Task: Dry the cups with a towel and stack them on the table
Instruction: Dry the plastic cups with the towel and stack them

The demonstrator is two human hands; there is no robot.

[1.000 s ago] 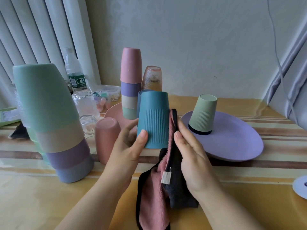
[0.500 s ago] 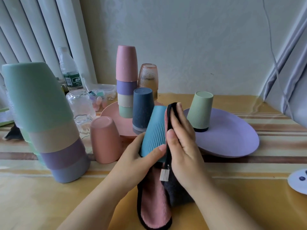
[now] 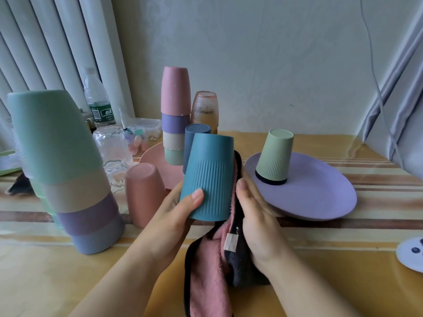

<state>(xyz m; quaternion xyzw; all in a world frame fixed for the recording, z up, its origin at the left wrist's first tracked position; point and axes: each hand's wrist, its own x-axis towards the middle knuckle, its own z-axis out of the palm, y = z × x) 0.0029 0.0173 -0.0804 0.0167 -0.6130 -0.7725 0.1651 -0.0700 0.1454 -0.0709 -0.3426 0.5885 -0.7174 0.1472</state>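
Left hand [image 3: 174, 216] holds a teal ribbed cup [image 3: 209, 177] upside down, tilted a bit, above the tabletop [image 3: 68, 271]; grip is closed around the lower ribbed part, thumb across the front near the rim, fingers behind. Right hand [image 3: 256, 216] presses a pink and dark grey towel [image 3: 212, 266] flat against the cup's right side, fingers straight and together, palm on the cloth. Towel hangs down between both wrists, white tag showing, lower end reaches the frame bottom.

Behind the teal cup, a dark blue cup [image 3: 194, 143] stands inverted on a pink plate [image 3: 153, 156], partly hidden. Same plate carries a stack of four inverted cups [image 3: 175, 115]: pink on top, then purple, beige, mint. An amber textured glass [image 3: 204, 112] stands inverted just behind.

Right: a light green ribbed cup [image 3: 274, 154] sits inverted over a dark one on a purple plate [image 3: 320, 193]. Left near camera: a big stack of inverted cups [image 3: 61, 165], green top, beige, purple, blue-grey bottom. A single pink cup [image 3: 144, 193] stands inverted beside it, touching nothing I can tell. Clear glasses [image 3: 112, 149] and a water bottle [image 3: 97, 101] farther back left. White disc [image 3: 412, 252] at right edge.
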